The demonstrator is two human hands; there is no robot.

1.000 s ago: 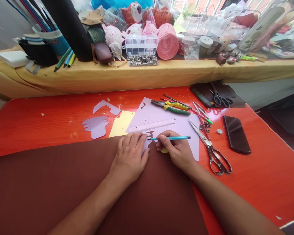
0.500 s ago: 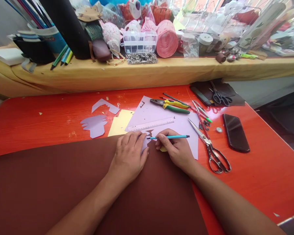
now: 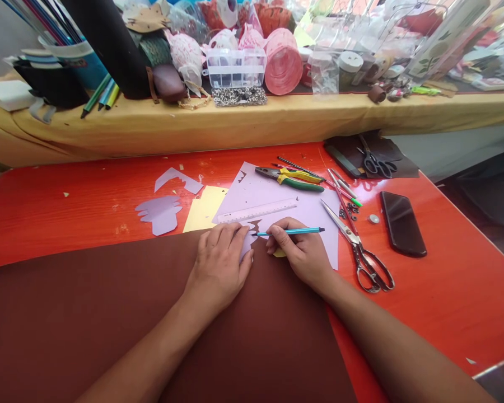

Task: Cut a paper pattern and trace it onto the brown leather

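Note:
A large brown sheet point(image 3: 109, 302), perhaps leather, covers the near part of the red table. On its far edge my left hand point(image 3: 218, 266) lies flat, fingers stretched out, pressing down a small lilac paper cutout point(image 3: 247, 246) that is mostly hidden under it. My right hand point(image 3: 302, 252) is closed around a blue pen point(image 3: 300, 230), held almost level. The pen's tip points left and meets the edge of the cutout beside my left fingertips. A bit of yellow paper point(image 3: 279, 253) shows under my right fingers.
Beyond my hands, a clear ruler point(image 3: 258, 211) and pliers point(image 3: 292, 178) rest on a lilac sheet point(image 3: 231, 196). Large scissors point(image 3: 363, 254) and a phone point(image 3: 402, 224) lie at right. Paper cutouts point(image 3: 159, 214) are at left. A crowded yellow-draped shelf point(image 3: 235, 126) borders the back.
The whole view has shifted slightly, so everything sits a little higher and further left. Both hands keep nearly the same pose, with the pen tip still at the cutout's edge.

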